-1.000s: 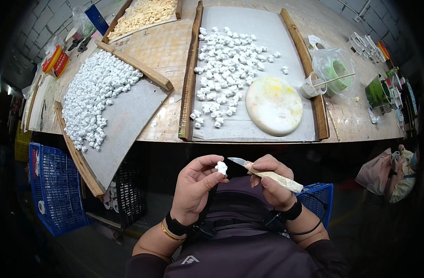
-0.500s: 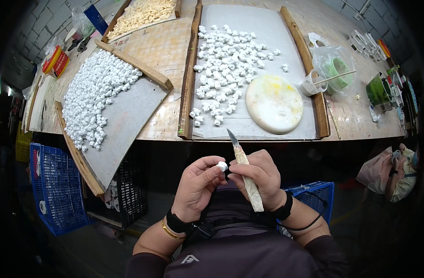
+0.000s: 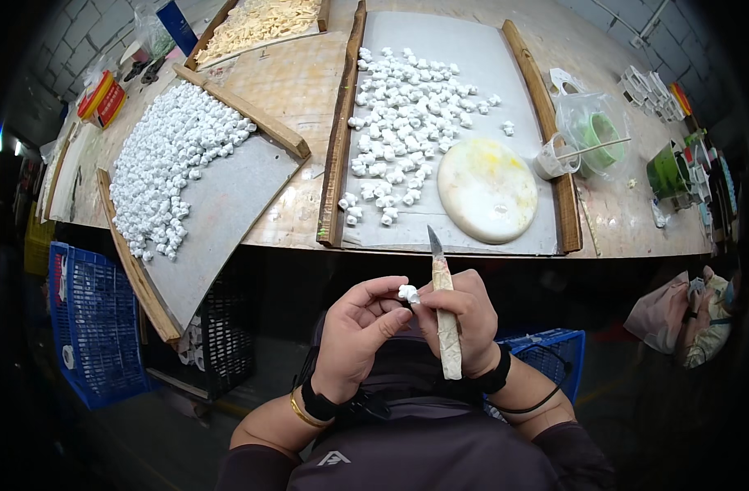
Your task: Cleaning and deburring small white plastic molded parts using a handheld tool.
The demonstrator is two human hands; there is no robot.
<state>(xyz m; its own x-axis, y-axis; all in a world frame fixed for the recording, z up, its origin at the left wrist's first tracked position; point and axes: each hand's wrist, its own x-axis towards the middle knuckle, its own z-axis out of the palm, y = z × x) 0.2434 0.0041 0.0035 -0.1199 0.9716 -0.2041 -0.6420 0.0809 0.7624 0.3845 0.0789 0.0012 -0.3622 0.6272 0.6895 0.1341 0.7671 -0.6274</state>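
Note:
A small white knobbly piece (image 3: 408, 293) is held up in front of my body, between the fingertips of both hands. My left hand (image 3: 356, 331) has its index finger curled against it, the thumb lying a little lower. In my right hand (image 3: 466, 315) is a knife (image 3: 446, 319), its handle wrapped in pale tape and its blade pointing up and away from me. The thumb and index finger of this hand also reach the white piece. Beyond, many similar white pieces (image 3: 407, 123) lie on a grey board (image 3: 440, 37).
A round whitish slab (image 3: 487, 192) lies on the board between wooden strips (image 3: 336, 155). More white pieces (image 3: 170, 155) fill a tilted tray at left; cream-coloured pieces (image 3: 260, 24) lie farther back. Cups (image 3: 557, 155) stand at right. Blue crates (image 3: 100, 327) sit below the table edge.
The knife has turned more upright and moved slightly right with my right hand. The white piece has been turned and shows more of its surface; my left thumb has come off it.

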